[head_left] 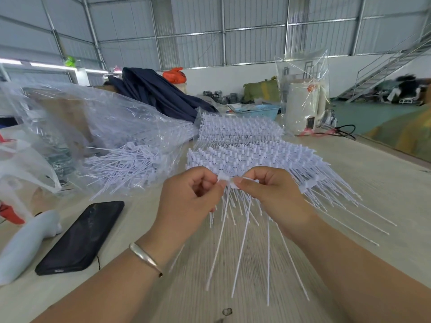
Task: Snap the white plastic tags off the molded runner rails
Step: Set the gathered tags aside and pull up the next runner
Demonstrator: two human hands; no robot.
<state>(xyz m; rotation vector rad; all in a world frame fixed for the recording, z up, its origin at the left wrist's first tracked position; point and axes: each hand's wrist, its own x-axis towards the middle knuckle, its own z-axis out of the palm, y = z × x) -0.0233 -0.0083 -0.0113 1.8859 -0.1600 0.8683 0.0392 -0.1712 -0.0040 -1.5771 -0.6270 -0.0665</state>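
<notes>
Two forearms reach in from the bottom edge over the pale wooden surface (233,276). At far left lies a black phone (81,236). Behind it, loose white tags (121,169) spill from a clear plastic bag (93,117). Left hand (189,197) and right hand (268,190) both pinch the small white block heads of a runner rail (307,185), whose thin white tails fan down toward the camera. Beyond the hands, stacked rails (245,155) rest on the surface, rows of blocky heads upright.
</notes>
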